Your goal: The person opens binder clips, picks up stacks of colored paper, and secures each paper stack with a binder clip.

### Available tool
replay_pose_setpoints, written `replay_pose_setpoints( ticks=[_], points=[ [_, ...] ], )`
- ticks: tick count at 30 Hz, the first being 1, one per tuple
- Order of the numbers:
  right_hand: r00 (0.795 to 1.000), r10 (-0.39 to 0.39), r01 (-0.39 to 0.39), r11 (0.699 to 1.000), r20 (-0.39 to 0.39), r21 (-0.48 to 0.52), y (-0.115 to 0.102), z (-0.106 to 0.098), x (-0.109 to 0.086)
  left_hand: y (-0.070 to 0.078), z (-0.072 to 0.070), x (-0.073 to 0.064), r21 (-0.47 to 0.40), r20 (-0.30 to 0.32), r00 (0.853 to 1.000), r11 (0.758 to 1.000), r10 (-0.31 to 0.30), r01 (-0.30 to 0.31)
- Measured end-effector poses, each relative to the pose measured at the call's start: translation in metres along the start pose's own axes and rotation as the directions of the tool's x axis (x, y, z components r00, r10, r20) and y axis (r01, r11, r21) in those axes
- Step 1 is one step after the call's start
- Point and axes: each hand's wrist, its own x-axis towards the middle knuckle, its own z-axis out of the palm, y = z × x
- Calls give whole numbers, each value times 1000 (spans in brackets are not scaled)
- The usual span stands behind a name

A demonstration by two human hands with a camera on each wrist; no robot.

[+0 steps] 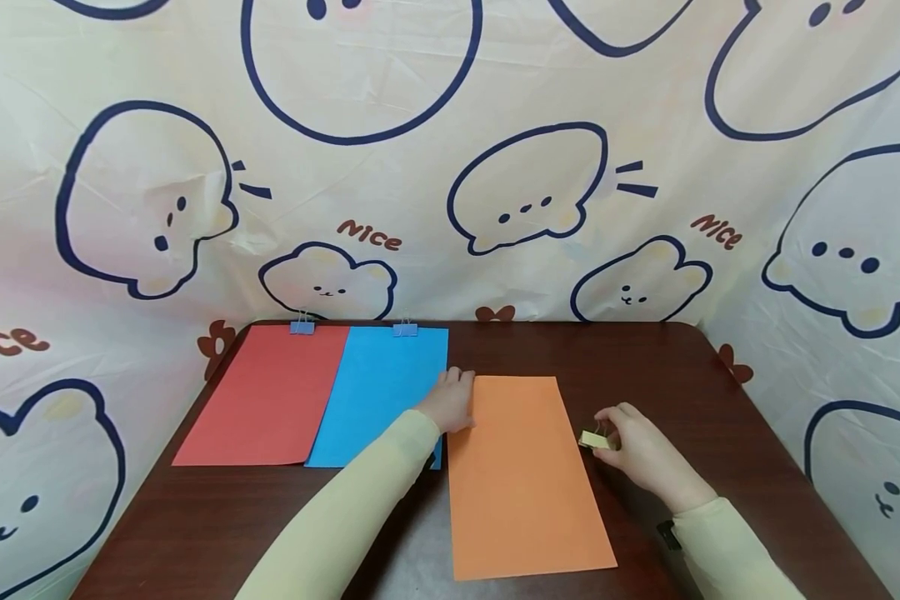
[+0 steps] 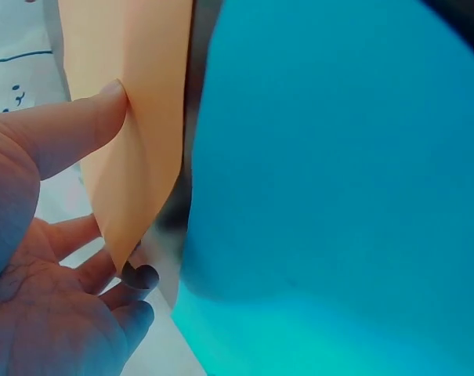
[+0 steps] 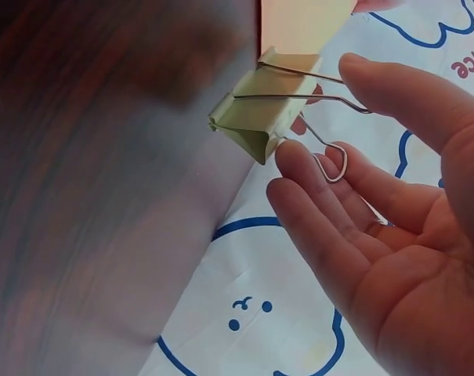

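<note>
My left hand pinches an orange sheet of paper near its upper left edge. In the left wrist view the thumb lies on the front of the orange sheet, with fingers behind it. To the right of the sheet, my right hand holds a yellow binder clip. The right wrist view shows the thumb at one wire handle of the clip and fingers at the other; the clip is apart from the paper.
A red sheet and a blue sheet lie at the left of the dark brown table. Blue binder clips sit at their top edges along the table's back edge. A cartoon-printed cloth hangs behind and at both sides.
</note>
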Motion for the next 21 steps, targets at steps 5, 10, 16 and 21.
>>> replay_pose_setpoints(
  ticks=[5, 10, 16, 21],
  points=[
    [999, -17, 17, 1000, -42, 3, -5, 0, 7, -2, 1, 0, -62, -25, 1000, 998, 17, -18],
    [998, -27, 28, 1000, -62, 14, -11, 0, 18, -3, 0, -3, -13, -26, 999, 999, 31, -31],
    [997, -29, 30, 999, -71, 22, -20, 2, 34, -2, -1, -5, 54, -21, 999, 998, 35, -34],
    [997, -30, 34, 997, -71, 63, -28, 5, 48, -1, -1, -7, 70, -22, 999, 997, 42, -40]
  ],
)
